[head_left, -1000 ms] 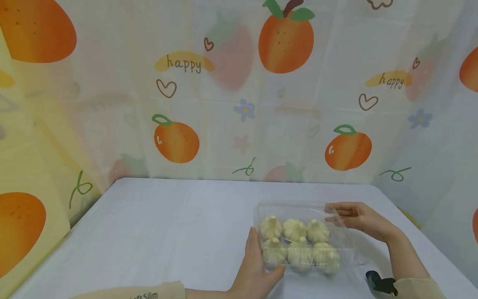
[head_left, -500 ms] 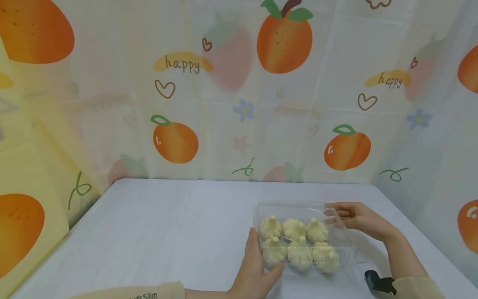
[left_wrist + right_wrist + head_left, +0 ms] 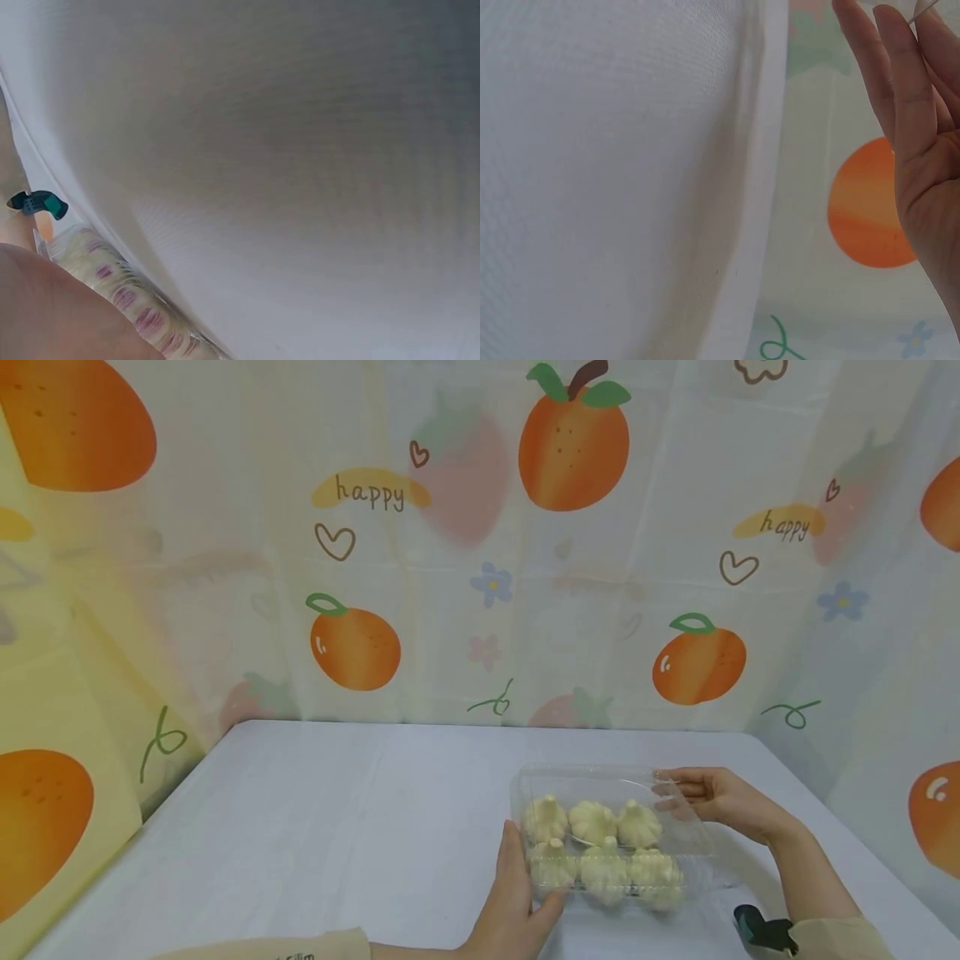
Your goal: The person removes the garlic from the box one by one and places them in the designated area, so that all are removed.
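One clear rectangular plastic box, at the right of the white worktop, near its right edge; containing six cream garlic bulbs, two rows of three. Gripped along its left side by the left hand, at its far right corner by the right hand. Seen in left wrist view only: purple bulb streaks. In right wrist view: thin transparent edge between fingers. Unchanged in placement since half a second ago.

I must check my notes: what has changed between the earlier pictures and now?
Nothing visibly changed: nothing was taken hold of or let go. The left grip stays at the left of the box, the right grip at its far right, the garlic inside.
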Motion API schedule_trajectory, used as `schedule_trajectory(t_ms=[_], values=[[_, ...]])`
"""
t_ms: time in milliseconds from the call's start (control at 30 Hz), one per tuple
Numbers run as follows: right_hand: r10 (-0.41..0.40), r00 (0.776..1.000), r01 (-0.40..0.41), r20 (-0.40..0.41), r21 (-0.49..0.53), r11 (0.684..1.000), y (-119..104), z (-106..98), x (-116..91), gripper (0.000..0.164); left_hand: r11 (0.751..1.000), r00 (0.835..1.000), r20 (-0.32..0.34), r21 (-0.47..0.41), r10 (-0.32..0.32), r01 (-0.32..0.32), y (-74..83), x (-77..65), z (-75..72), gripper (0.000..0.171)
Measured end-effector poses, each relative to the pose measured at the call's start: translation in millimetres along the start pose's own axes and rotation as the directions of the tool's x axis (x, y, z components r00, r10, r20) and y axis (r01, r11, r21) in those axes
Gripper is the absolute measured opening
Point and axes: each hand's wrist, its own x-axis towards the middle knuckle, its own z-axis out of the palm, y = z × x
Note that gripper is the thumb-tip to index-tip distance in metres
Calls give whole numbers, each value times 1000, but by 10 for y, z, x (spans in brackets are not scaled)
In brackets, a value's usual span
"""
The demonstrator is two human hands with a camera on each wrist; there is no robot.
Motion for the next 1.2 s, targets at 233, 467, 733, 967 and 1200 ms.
schedule_trajectory(t_ms=[233, 467, 733, 967, 1200], values=[[-4, 1000, 4, -2, -19, 1000, -14, 7, 6, 64, 1000, 999, 27, -10, -26, 26, 29, -1, -24, 97], [-8, 1000, 8, -9, -24, 1000, -16, 3, 5, 65, 1000, 1000, 25, -1, -10, 10, 17, 4, -19, 94], [11, 1000, -11, -18, -30, 999, -23, 3, 9, 64, 1000, 1000, 20, 17, 5, -6, 10, 5, -18, 90], [22, 999, -23, -28, -28, 999, -25, 6, 11, 64, 998, 998, 7, 43, 56, -56, -32, -4, -1, 87], [25, 999, -26, -37, -34, 999, -27, 14, 13, 65, 998, 999, -3, 46, 42, -42, -25, -10, 11, 84]])
